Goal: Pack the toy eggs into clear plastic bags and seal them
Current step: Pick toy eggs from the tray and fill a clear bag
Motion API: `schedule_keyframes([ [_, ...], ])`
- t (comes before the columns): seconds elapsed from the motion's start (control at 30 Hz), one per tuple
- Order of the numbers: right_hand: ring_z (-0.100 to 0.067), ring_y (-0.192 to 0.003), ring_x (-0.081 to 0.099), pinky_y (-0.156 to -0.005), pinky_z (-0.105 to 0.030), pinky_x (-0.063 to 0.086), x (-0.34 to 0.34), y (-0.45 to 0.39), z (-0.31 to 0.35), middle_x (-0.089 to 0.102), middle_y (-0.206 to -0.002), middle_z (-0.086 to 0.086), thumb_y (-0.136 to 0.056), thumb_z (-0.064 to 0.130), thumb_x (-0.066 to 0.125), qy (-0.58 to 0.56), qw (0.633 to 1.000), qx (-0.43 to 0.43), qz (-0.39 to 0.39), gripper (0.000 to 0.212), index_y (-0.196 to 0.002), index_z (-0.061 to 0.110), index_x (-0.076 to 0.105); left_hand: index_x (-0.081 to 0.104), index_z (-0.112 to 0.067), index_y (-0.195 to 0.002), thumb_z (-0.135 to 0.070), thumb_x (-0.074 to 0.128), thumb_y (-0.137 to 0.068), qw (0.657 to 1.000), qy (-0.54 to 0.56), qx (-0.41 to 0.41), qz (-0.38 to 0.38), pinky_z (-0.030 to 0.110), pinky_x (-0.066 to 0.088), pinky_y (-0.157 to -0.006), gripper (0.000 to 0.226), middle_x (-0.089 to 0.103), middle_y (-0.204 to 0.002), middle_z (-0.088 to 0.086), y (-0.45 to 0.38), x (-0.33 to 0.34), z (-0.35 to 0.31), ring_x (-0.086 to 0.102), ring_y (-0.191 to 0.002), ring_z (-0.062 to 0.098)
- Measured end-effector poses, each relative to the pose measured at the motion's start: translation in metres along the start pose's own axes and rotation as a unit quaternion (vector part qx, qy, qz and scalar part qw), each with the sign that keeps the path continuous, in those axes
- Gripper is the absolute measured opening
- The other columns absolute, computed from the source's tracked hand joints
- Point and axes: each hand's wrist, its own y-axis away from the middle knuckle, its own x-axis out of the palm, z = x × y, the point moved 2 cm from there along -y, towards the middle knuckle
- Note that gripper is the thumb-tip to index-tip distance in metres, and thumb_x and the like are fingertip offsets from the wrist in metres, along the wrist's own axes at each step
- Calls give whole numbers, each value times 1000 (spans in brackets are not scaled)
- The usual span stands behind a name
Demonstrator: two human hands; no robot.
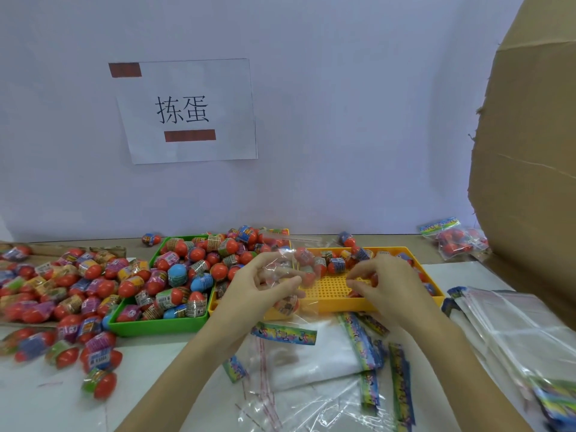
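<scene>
My left hand [261, 285] holds a clear plastic bag [288, 269] by its mouth over the left end of the yellow tray [330, 291]; at least one toy egg [286, 304] sits in the bag's bottom. My right hand [383, 282] is curled over the tray, fingertips pinching a red toy egg [374, 279] that is mostly hidden. More wrapped red eggs [336, 263] lie at the tray's far side. A green tray [162, 325] to the left is heaped with red and blue eggs [187, 269].
Loose eggs [62, 291] cover the table's left side. Empty clear bags with colourful header cards [311, 363] lie near me, and a stack of them [514, 332] at the right. Filled bags [455, 238] rest at the back right beside a cardboard box [530, 151]. A paper sign [187, 110] hangs on the wall.
</scene>
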Motion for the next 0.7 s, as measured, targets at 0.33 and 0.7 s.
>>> schedule_keyframes([
  [0.33, -21, -107, 59, -92, -44, 55, 10, -6, -9, 65, -83, 16, -97, 48, 69, -23, 997, 23, 69, 31, -122, 30, 74, 58, -29, -139, -27, 80, -94, 1000, 9, -3, 9, 19, 60, -77, 50, 81, -111, -1, 1, 3, -1, 80, -99, 21],
  [0.7, -4, -86, 61, -97, -45, 52, 16, -2, 3, 65, -85, 18, -93, 43, 74, -83, 996, 28, 9, 18, -105, 34, 64, 65, -31, -129, -21, 78, -97, 999, -5, 13, 29, 21, 60, -78, 36, 80, -115, 1, 3, 7, -2, 80, -98, 24],
])
